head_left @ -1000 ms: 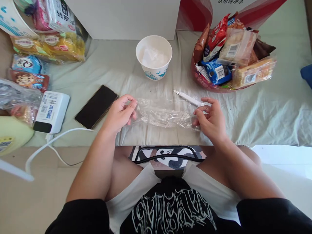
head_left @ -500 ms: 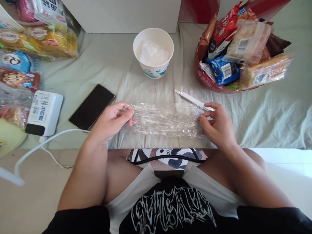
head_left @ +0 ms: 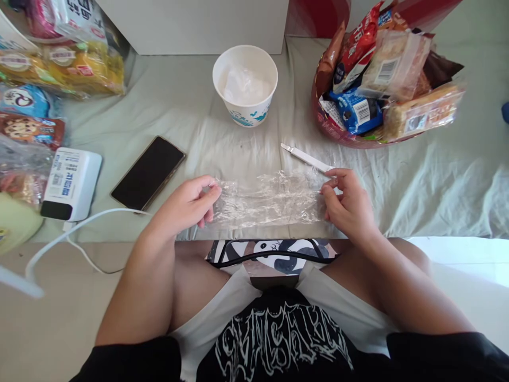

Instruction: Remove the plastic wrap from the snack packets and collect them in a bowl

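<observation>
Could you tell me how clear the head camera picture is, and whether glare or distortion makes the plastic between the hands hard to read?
Head view: soft, even daylight, sharp at centre; the clear plastic sheet shows only by crinkle highlights between the left hand and right hand; edges bow, and the white cable blurs at lower left.

**Setting: a domestic room, worked at from a cloth-covered surface**

The surface is draped in a creased pale green sheet point(head_left: 417, 175), not a workbench top. Household items lie about: a smartphone point(head_left: 148, 172), a white charger block point(head_left: 71, 183) with its cable point(head_left: 79, 233), a paper bowl point(head_left: 245, 85), and packaged snacks heaped in a red basket point(head_left: 330, 130) and piled loose at the left point(head_left: 59, 66). The person sits in casual clothes
</observation>
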Demonstrator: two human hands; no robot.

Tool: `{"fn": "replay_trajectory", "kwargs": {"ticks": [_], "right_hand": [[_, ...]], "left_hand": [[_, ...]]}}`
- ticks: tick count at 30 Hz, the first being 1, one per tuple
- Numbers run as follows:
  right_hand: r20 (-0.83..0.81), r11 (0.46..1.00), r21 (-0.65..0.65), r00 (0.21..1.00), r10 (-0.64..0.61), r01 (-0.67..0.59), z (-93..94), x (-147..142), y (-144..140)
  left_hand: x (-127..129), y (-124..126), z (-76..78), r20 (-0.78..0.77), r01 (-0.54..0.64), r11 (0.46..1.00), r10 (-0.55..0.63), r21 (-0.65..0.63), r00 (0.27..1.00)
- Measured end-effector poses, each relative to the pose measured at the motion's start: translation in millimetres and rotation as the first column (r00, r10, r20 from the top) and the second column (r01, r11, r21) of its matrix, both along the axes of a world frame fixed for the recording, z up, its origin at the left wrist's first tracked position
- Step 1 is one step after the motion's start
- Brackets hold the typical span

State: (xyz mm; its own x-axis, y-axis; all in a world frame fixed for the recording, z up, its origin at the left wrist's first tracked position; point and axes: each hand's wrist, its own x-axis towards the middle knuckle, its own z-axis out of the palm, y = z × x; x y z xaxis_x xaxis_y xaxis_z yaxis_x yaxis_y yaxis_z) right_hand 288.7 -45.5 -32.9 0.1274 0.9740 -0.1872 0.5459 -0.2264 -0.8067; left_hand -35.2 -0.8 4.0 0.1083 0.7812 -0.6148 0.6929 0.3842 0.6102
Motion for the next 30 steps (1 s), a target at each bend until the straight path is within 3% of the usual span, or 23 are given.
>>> {"fn": "replay_trajectory", "kwargs": {"ticks": [5,9,13,17,20,24,27,30], "right_hand": [[0.259,0.991,0.06,0.961,0.1,-0.119,-5.7,1.2,-0.9],[0.485,0.976,0.146,0.872,0.072,-0.162,-12.0,-2.1,-4.5],[0.604,0.949,0.222,0.796,0.047,-0.224,-11.0,-2.5,-10.4],[0.625,0.898,0.19,0.755,0.2,-0.396,-2.5,2.9,-18.9],[0.559,0.834,0.191,0.756,0.342,-0.519,7.5,1.9,-16.6],[0.356,0.707,0.26,0.746,0.564,-0.658,19.6,-16.9,6.7],[0.181,0.64,0.115,0.65,0.738,-0.759,24.1,-34.2,26.8],[-0.001,0.556,0.011,0.556,0.831,-0.831,25.1,-41.5,36.5]], "left_hand": [[-6.0,-2.5,-6.9,-0.206,0.14,0.986,-0.119,0.095,0.971],[-3.6,-3.7,-13.0,-0.392,0.166,0.94,-0.038,0.298,0.919],[-0.3,-4.3,-18.5,-0.386,0.198,0.872,-0.012,0.448,0.923],[-0.4,-2.1,-20.7,-0.213,0.21,0.88,-0.127,0.427,0.969],[1.6,1.4,-20.0,0.113,0.136,0.933,-0.183,0.335,0.977],[12.9,7.4,-17.0,0.473,0.173,0.972,-0.229,0.16,0.851],[22.6,11.0,-12.1,0.595,0.298,0.95,-0.291,0.089,0.749],[25.7,13.1,-8.5,0.659,0.379,0.924,-0.311,0.042,0.685]]}}
